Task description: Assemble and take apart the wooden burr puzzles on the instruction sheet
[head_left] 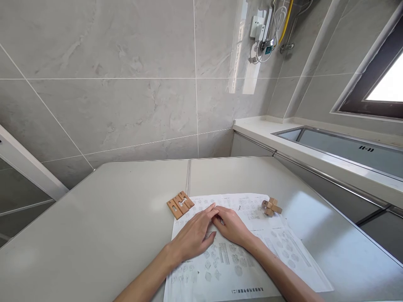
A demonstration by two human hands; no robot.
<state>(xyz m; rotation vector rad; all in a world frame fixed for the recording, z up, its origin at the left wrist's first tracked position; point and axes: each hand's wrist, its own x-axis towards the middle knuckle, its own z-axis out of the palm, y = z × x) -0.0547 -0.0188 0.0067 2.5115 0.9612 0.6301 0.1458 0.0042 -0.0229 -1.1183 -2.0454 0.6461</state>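
A large printed sheet of paper (217,277), covered in small diagrams and text, lies on the table under both hands. My left hand (193,235) rests on it with the fingers stretched out and the thumb apart. Its fingertips meet those of my right hand (232,224), which lies loosely with nothing visible in it. Left of the fingertips, at the sheet's upper left corner, sits a flat wooden puzzle (180,204) made of slotted pieces side by side. On the sheet's upper right edge stands a cross-shaped wooden burr puzzle (271,207). Neither hand touches the puzzles.
The pale table (103,235) has a seam running to its far edge against the tiled wall (126,109). On the right is a white counter (317,153) with a glass-topped hob (346,149). Sockets, cables and a yellow pipe (286,23) hang on the wall.
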